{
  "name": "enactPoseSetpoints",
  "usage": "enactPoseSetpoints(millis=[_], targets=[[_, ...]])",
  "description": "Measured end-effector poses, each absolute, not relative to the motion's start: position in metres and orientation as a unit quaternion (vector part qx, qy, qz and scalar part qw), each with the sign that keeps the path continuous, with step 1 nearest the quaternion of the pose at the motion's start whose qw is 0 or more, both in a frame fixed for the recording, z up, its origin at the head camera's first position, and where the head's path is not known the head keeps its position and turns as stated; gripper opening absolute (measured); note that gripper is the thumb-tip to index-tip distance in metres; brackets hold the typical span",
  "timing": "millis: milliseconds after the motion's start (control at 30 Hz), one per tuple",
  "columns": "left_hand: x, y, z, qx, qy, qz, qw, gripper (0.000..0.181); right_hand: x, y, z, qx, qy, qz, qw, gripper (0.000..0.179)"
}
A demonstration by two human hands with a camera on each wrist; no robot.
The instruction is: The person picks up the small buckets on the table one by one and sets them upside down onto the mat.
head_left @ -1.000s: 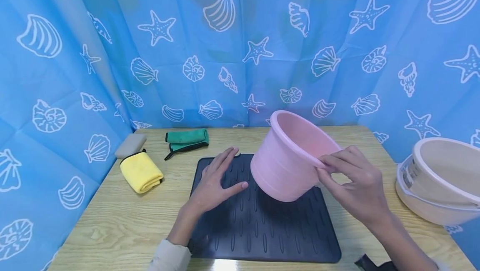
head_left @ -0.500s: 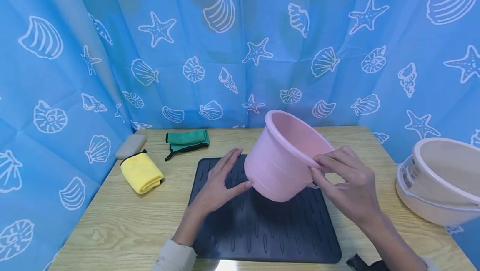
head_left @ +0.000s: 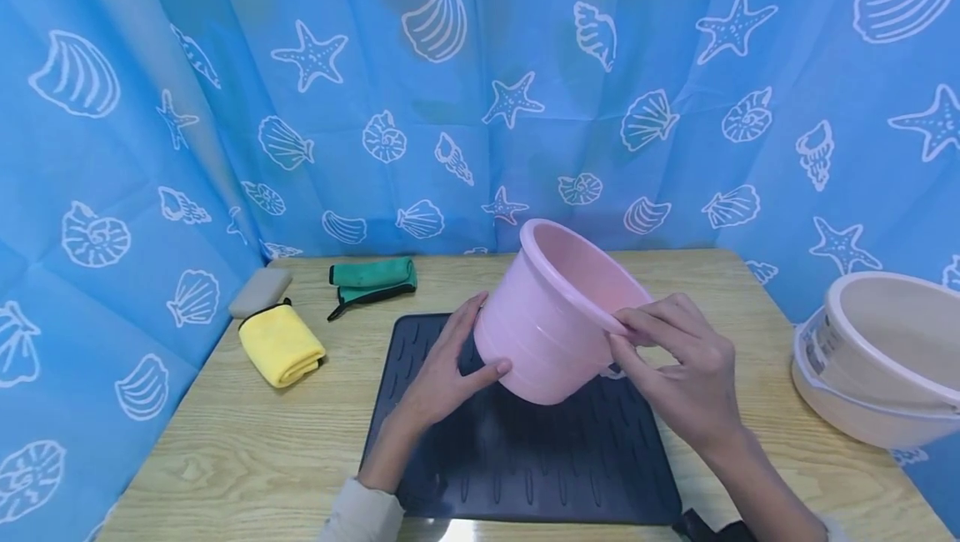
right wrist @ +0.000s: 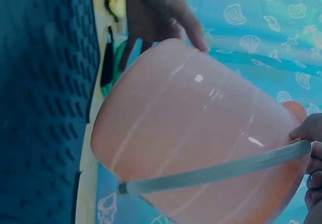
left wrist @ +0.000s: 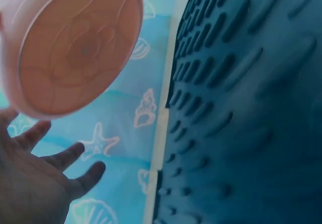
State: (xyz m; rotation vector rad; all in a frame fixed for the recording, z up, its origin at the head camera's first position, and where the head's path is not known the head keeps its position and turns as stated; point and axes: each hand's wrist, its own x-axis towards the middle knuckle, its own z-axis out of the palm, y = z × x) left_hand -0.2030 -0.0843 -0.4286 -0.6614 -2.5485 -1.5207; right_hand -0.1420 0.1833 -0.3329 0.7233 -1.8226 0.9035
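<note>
A pink bucket (head_left: 551,333) is held tilted above the black ridged mat (head_left: 525,475), its mouth toward the upper right. My right hand (head_left: 678,367) pinches the bucket's rim between thumb and fingers. Along the bucket's side hangs a pale handle (right wrist: 216,169), seen in the right wrist view. My left hand (head_left: 446,375) is at the bucket's lower left side with its fingers spread and thumb apart. In the left wrist view the bucket's underside (left wrist: 83,50) shows a flower-like relief, with the left fingers close to its edge; whether they touch it I cannot tell.
On the wooden table (head_left: 225,442) lie a folded yellow cloth (head_left: 282,346), a folded green cloth (head_left: 372,282) and a grey block (head_left: 260,292). Beige nested tubs (head_left: 885,358) stand at the right edge. A blue shell-patterned curtain (head_left: 480,150) surrounds the back and sides.
My right hand has brought the pink bucket leftward, still tilted. The left hand has shifted slightly right, so the gap between its fingers and the bucket has closed up in the head view.
</note>
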Motion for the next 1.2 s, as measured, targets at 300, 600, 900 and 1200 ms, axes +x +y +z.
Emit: enactPoseSetpoints(millis=[300, 600, 900, 1200], targets=[[-0.205, -0.071, -0.437, -0.205, -0.687, -0.696, 0.038, 0.090, -0.147, 0.173, -0.339, 0.296, -0.736, 0.403, 0.456, 0.017], [-0.199, -0.055, -0.449, -0.169, -0.404, -0.894, -0.090, 0.088, -0.145, 0.172, -0.344, 0.279, -0.726, 0.432, 0.457, 0.019], [-0.199, -0.054, -0.451, -0.147, -0.393, -0.907, -0.036, 0.079, -0.147, 0.175, -0.347, 0.279, -0.764, 0.414, 0.408, 0.029], [-0.199, -0.063, -0.445, -0.124, -0.424, -0.897, -0.003, 0.074, -0.146, 0.176, -0.341, 0.317, -0.774, 0.400, 0.375, 0.039]])
